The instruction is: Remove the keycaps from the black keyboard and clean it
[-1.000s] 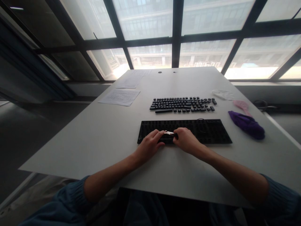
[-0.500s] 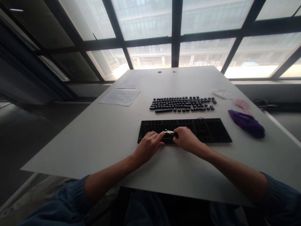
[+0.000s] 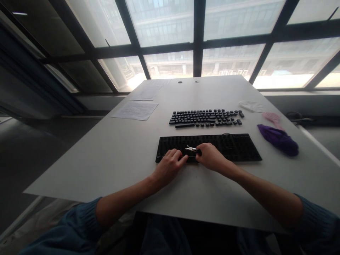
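Note:
A black keyboard base with its keycaps off lies before me, its long side towards me. My right hand is closed around the dark handles of small pliers. Their silver jaws point left above the keyboard and look slightly parted, with nothing I can make out between them. My left hand rests on the front left part of the keyboard, fingers bent but holding nothing visible. Its thumb lies just below the jaws, apart from them. Behind the keyboard, black keycaps are laid out in keyboard order.
On the right lie a purple cloth item, a pink brush-like item and a crumpled white wrapper. Written sheets of paper lie at the left. Two small items sit near the white table's far edge, before large windows.
My left hand has drawn back from the pliers' tips, its index finger bending down onto the keyboard. My right hand and the pliers have hardly moved.

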Demonstrator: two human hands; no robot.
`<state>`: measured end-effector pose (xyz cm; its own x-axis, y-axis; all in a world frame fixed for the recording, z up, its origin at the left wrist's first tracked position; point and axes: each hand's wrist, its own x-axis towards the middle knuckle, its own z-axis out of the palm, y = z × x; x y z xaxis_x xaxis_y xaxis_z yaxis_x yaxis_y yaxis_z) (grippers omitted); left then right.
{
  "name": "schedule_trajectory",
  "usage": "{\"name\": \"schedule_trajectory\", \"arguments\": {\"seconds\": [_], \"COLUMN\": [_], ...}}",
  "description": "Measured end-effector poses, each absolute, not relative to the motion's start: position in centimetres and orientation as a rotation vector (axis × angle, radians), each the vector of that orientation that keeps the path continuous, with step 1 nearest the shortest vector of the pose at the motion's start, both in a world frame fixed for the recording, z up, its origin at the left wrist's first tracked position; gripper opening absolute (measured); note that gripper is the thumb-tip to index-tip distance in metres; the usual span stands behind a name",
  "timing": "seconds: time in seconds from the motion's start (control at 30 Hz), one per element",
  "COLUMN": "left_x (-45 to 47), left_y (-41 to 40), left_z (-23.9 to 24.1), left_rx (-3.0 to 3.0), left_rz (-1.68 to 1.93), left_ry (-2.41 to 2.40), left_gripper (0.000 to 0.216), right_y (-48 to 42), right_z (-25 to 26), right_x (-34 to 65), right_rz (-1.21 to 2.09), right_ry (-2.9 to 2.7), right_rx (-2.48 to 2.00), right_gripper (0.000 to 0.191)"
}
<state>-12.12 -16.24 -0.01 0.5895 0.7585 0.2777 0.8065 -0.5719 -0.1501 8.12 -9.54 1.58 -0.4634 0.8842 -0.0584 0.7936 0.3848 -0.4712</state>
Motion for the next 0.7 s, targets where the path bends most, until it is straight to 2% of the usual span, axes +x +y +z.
{"name": "schedule_trajectory", "arguments": {"seconds": [0.17, 0.7], "left_x": [-11.9, -11.7], "left_y": [-16.5, -16.4], "left_z": [0.1, -0.4], "left_rx": [-2.552, -2.525], "left_rz": [-0.176, -0.142], "left_ry": [-1.287, -1.220], "left_gripper": [0.029, 0.024], "right_y": [-9.5, -9.8], "right_z": [1.3, 2.3], "right_x": [8.2, 8.1], "right_rz": [0.652, 0.592], "right_ry": [-2.443, -2.509], "right_rx": [-1.508, -1.476], "right_gripper": [0.014, 0.014]}}
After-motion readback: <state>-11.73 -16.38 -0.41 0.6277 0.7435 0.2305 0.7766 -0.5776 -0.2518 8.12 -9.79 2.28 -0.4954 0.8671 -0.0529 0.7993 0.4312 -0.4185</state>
